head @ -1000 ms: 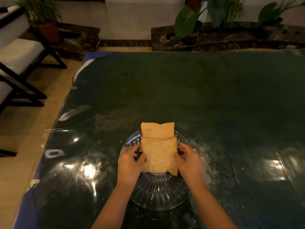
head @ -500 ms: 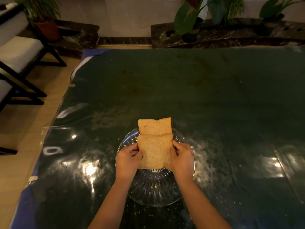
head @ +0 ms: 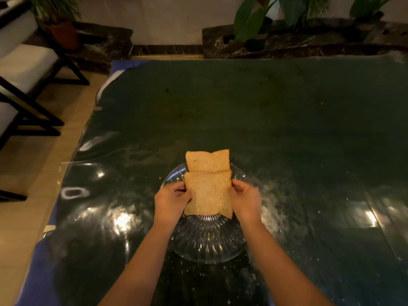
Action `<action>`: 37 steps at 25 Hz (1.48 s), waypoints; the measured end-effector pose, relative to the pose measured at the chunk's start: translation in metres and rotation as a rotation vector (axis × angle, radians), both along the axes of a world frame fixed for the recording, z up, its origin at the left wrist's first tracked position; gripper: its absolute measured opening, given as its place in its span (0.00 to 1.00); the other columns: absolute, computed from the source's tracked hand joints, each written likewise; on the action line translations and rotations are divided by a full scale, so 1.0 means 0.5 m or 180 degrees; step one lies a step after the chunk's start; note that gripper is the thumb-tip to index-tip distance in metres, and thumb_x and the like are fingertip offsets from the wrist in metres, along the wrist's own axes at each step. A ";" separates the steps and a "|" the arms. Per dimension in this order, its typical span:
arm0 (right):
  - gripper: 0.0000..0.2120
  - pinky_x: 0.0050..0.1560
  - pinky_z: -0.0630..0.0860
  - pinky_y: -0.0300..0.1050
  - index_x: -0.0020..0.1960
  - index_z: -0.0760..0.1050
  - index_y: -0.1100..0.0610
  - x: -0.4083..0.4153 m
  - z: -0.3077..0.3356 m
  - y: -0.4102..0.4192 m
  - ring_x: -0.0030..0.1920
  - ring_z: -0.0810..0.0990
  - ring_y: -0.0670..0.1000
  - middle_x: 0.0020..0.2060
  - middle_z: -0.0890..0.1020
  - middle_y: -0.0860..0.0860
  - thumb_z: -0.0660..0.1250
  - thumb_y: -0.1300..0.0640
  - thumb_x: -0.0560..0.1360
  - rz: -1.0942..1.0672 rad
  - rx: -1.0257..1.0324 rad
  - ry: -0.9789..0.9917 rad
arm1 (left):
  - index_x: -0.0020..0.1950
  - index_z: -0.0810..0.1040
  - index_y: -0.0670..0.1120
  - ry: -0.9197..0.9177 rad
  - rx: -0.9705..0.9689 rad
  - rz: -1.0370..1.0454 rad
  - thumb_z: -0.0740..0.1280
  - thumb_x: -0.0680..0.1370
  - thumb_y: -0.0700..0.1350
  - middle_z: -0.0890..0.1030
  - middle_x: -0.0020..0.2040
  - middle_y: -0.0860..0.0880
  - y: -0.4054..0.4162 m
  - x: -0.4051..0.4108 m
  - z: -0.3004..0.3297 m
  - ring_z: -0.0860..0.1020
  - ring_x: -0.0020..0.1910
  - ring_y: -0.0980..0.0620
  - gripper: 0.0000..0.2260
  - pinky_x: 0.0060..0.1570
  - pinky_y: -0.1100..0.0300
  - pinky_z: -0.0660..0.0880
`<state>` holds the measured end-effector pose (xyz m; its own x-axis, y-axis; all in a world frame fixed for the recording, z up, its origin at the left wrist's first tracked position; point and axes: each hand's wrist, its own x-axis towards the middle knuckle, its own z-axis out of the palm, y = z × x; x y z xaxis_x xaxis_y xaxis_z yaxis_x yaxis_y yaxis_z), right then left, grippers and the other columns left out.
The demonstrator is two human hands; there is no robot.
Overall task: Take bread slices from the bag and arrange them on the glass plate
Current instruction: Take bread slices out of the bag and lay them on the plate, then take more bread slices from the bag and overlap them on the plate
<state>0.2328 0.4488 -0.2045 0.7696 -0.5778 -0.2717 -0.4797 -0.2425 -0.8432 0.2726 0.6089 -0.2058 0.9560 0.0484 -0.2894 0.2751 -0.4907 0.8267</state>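
Observation:
A round ribbed glass plate (head: 207, 246) sits on the dark table near me. One brown bread slice (head: 207, 161) lies on the plate's far rim. A second bread slice (head: 208, 194) overlaps its near edge, over the plate's middle. My left hand (head: 171, 200) pinches this second slice's left edge and my right hand (head: 245, 200) grips its right edge. No bread bag is in view.
The table (head: 265, 120) has a dark green top under shiny clear film, with crumbs scattered around the plate. Its left edge (head: 72, 151) drops to a wooden floor. Black-framed seats (head: 26, 85) stand at the left, and potted plants (head: 254, 25) line the far ledge.
Both hands have stayed on the nearer slice and shifted it slightly toward the far slice. The far slice has not moved on the plate.

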 end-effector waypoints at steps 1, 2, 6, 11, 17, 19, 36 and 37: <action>0.08 0.36 0.73 0.37 0.48 0.82 0.55 -0.003 0.003 -0.004 0.38 0.80 0.45 0.41 0.85 0.50 0.66 0.59 0.72 0.0015 0.0017 0.0020 | 0.54 0.82 0.44 -0.0012 0.0033 -0.0004 0.72 0.70 0.38 0.84 0.48 0.47 0.003 -0.001 0.004 0.80 0.40 0.55 0.13 0.37 0.74 0.72; 0.07 0.37 0.73 0.38 0.47 0.82 0.55 -0.008 0.008 -0.009 0.40 0.81 0.46 0.41 0.85 0.49 0.66 0.59 0.71 0.0015 0.0028 0.0016 | 0.53 0.82 0.45 -0.0033 0.0089 -0.0001 0.73 0.69 0.40 0.83 0.47 0.48 0.007 -0.004 0.009 0.79 0.40 0.56 0.13 0.40 0.72 0.71; 0.12 0.47 0.72 0.40 0.54 0.79 0.54 -0.038 0.048 -0.034 0.46 0.78 0.45 0.46 0.83 0.48 0.68 0.57 0.70 0.0043 0.0100 0.0029 | 0.56 0.80 0.46 -0.0095 0.0115 -0.0106 0.73 0.69 0.44 0.81 0.47 0.50 0.009 -0.032 0.049 0.78 0.39 0.59 0.15 0.45 0.62 0.74; 0.12 0.46 0.73 0.39 0.52 0.80 0.53 -0.111 0.158 -0.081 0.42 0.79 0.45 0.39 0.81 0.46 0.70 0.56 0.69 0.0225 -0.0017 -0.0261 | 0.55 0.79 0.48 -0.0344 0.0118 -0.0669 0.72 0.70 0.47 0.81 0.46 0.51 -0.061 -0.102 0.168 0.78 0.40 0.59 0.14 0.37 0.71 0.70; 0.11 0.38 0.70 0.22 0.50 0.80 0.54 -0.275 0.309 -0.217 0.35 0.78 0.39 0.38 0.81 0.46 0.72 0.58 0.68 0.0307 -0.0412 -0.0686 | 0.55 0.77 0.50 -0.0875 0.0336 -0.1303 0.70 0.72 0.49 0.80 0.46 0.54 -0.193 -0.236 0.323 0.76 0.40 0.62 0.13 0.36 0.71 0.68; 0.11 0.37 0.69 0.22 0.50 0.80 0.54 -0.355 0.347 -0.278 0.36 0.78 0.42 0.38 0.81 0.46 0.72 0.57 0.68 0.0330 -0.0591 -0.0750 | 0.56 0.76 0.49 -0.0937 0.0367 -0.1451 0.70 0.72 0.48 0.80 0.47 0.51 -0.258 -0.298 0.358 0.78 0.42 0.57 0.14 0.41 0.64 0.73; 0.15 0.45 0.70 0.34 0.57 0.76 0.51 -0.740 0.436 -0.779 0.44 0.75 0.42 0.51 0.82 0.49 0.69 0.51 0.70 0.0524 -0.1151 -0.0696 | 0.54 0.77 0.54 -0.1068 0.0383 -0.2028 0.68 0.71 0.55 0.78 0.38 0.60 -0.803 -0.612 0.433 0.77 0.40 0.63 0.14 0.44 0.58 0.77; 0.15 0.44 0.70 0.32 0.57 0.75 0.50 -0.740 0.436 -0.803 0.45 0.75 0.42 0.52 0.81 0.49 0.69 0.51 0.71 0.0513 -0.1156 -0.0698 | 0.54 0.76 0.54 -0.1030 0.0400 -0.2069 0.68 0.71 0.55 0.78 0.38 0.61 -0.825 -0.605 0.428 0.77 0.41 0.63 0.14 0.43 0.59 0.76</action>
